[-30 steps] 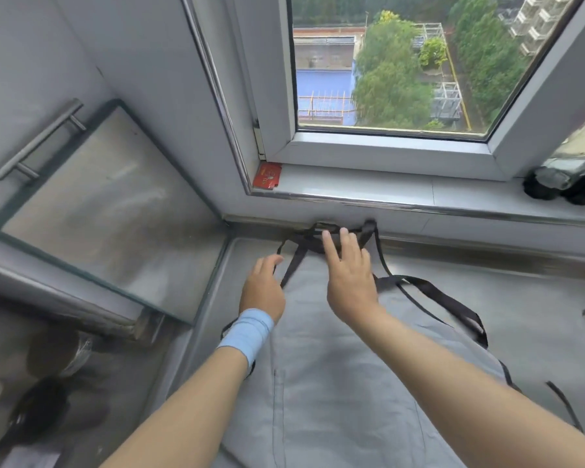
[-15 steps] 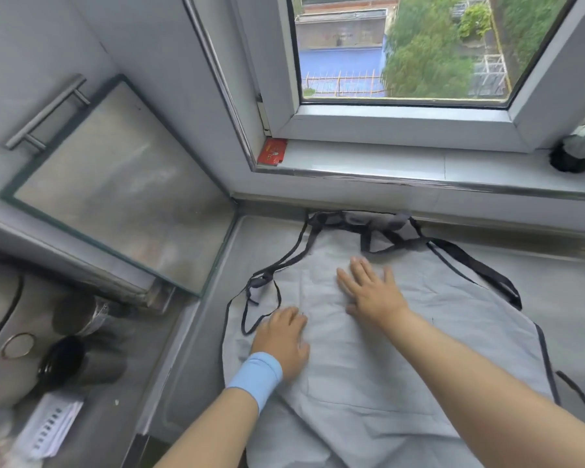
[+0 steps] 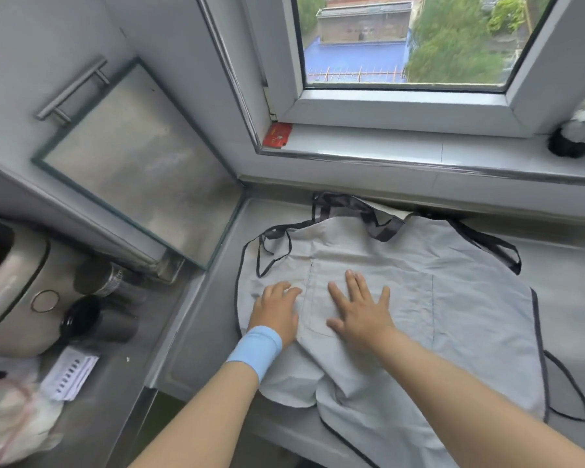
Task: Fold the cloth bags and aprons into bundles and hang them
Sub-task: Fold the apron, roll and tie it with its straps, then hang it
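Observation:
A light grey apron [image 3: 453, 298] with black trim lies spread flat on the steel counter [image 3: 561, 265] below the window. Its black neck strap [image 3: 362, 211] is bunched at the far edge and a thin tie [image 3: 271, 255] loops at the left. My left hand [image 3: 277, 309], with a blue wristband, rests palm down near the apron's left edge. My right hand [image 3: 362, 309] lies flat on the apron's pocket with fingers spread. Neither hand grips anything.
A glass-fronted cabinet door [image 3: 132, 163] with a metal handle stands open at the left. Below it sit dark cups [image 3: 81, 319], a steel appliance [image 3: 11, 285] and papers [image 3: 68, 376]. A red card [image 3: 277, 135] and a dark object [image 3: 574, 140] lie on the window sill.
Both hands have slid back from the neck strap at the far edge toward me along the apron, pressing it flat. The view has tilted down.

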Demonstrator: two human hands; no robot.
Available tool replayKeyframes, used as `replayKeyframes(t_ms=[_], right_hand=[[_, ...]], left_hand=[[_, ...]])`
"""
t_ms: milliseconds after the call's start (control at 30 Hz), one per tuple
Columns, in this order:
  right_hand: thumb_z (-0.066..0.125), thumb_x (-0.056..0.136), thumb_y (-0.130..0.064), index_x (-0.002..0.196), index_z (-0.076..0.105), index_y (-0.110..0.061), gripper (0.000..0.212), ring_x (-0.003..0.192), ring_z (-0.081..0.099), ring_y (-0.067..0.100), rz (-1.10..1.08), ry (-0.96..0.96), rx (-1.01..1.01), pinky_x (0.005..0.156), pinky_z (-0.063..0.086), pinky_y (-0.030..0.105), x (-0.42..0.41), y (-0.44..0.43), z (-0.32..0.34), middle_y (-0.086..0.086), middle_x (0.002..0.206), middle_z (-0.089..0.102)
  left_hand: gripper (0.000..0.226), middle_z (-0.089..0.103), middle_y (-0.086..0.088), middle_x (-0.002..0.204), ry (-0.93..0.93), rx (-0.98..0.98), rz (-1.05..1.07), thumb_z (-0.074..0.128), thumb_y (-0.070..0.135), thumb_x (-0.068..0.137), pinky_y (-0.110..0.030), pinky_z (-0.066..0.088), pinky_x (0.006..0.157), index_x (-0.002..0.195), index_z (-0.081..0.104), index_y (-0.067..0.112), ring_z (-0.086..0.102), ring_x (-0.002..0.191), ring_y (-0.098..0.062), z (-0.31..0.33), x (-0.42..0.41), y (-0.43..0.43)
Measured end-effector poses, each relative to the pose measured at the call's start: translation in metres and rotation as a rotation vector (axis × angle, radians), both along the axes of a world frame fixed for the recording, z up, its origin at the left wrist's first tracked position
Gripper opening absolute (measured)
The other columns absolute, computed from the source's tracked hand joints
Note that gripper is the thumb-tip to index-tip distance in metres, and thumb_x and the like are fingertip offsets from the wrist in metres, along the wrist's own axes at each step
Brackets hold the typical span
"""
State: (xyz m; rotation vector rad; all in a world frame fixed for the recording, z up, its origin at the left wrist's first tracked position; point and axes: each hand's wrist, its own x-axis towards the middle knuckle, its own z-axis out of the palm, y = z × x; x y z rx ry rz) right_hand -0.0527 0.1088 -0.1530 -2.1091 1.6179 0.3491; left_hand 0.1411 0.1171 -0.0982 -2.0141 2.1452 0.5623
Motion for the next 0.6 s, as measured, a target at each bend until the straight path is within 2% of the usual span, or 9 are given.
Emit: replayKeyframes(t_ms=[133,200,233,267,300,367,433,500,600], right_hand=[[0.037,0.098,-0.048,0.156,-0.003,-0.022,0.075,0.150,-0.011,0.032,-0.028,0.052,-0.047,0.112,0.010,0.063,0.004,0.003,0.014,0.015,0.162,-0.015],[0.047,0.094,-0.032,0.149,0.029,-0.014,0.061,0.145,0.020,0.038,-0.008,-0.023,-0.173,0.105,0.030,0.053,0.010,0.015,0.021,0.020,0.159,0.017],[0.052,0.088,-0.025,0.133,0.048,-0.013,0.047,0.130,0.042,0.040,0.023,-0.117,-0.266,0.094,0.041,0.048,0.014,0.024,0.024,0.018,0.143,0.040],[0.055,0.082,-0.021,0.113,0.059,-0.014,0.031,0.107,0.056,0.038,0.035,-0.223,-0.352,0.079,0.046,0.043,0.017,0.037,0.029,0.012,0.119,0.055],[0.056,0.080,-0.022,0.096,0.060,-0.016,0.018,0.088,0.060,0.033,0.037,-0.315,-0.388,0.067,0.045,0.039,0.019,0.047,0.033,0.006,0.098,0.058],[0.052,0.083,-0.032,0.086,0.057,-0.021,0.013,0.074,0.060,0.028,0.056,-0.355,-0.267,0.059,0.040,0.034,0.023,0.072,0.045,0.001,0.079,0.062],[0.048,0.082,-0.044,0.080,0.061,-0.020,0.027,0.070,0.059,0.026,0.092,-0.282,-0.159,0.057,0.037,0.031,0.026,0.099,0.050,0.003,0.072,0.065],[0.049,0.080,-0.052,0.078,0.064,-0.019,0.037,0.072,0.060,0.026,0.124,-0.197,-0.159,0.058,0.041,0.030,0.024,0.117,0.047,0.003,0.074,0.067],[0.056,0.076,-0.051,0.103,0.061,-0.023,0.039,0.092,0.063,0.027,0.146,-0.080,-0.150,0.067,0.039,0.030,0.024,0.145,0.041,-0.001,0.105,0.065]], left_hand=[[0.020,0.050,0.007,0.112,0.038,-0.089,-0.047,0.055,0.032,0.088,-0.030,0.035,0.097,0.107,0.058,0.029,0.045,0.113,-0.017,0.008,0.021,0.039],[0.020,0.052,0.008,0.100,0.098,-0.033,-0.151,0.058,0.045,0.083,-0.030,0.037,0.091,0.091,0.058,0.027,0.048,0.102,-0.016,0.014,0.021,0.056],[0.024,0.052,0.008,0.096,0.105,0.008,-0.218,0.059,0.050,0.080,-0.029,0.038,0.087,0.085,0.056,0.027,0.047,0.095,-0.014,0.017,0.020,0.063],[0.029,0.053,0.009,0.094,0.102,0.039,-0.288,0.061,0.055,0.077,-0.028,0.037,0.082,0.081,0.052,0.027,0.044,0.089,-0.012,0.022,0.018,0.071],[0.031,0.053,0.009,0.092,0.091,0.071,-0.343,0.062,0.056,0.074,-0.027,0.035,0.076,0.077,0.050,0.028,0.042,0.084,-0.011,0.023,0.012,0.075],[0.027,0.055,0.007,0.091,0.031,0.124,-0.460,0.066,0.050,0.070,-0.028,0.037,0.071,0.073,0.051,0.027,0.047,0.084,-0.015,0.025,0.005,0.086],[0.015,0.056,0.001,0.097,-0.064,0.136,-0.575,0.067,0.037,0.074,-0.031,0.042,0.074,0.080,0.060,0.025,0.053,0.092,-0.023,0.021,0.005,0.099],[0.019,0.055,-0.005,0.107,-0.175,0.104,-0.643,0.064,0.020,0.081,-0.035,0.041,0.080,0.100,0.067,0.021,0.050,0.102,-0.028,0.012,0.009,0.103],[0.033,0.054,-0.011,0.116,-0.237,0.043,-0.614,0.053,0.004,0.089,-0.038,0.041,0.085,0.119,0.062,0.013,0.049,0.111,-0.031,-0.002,0.018,0.110]])
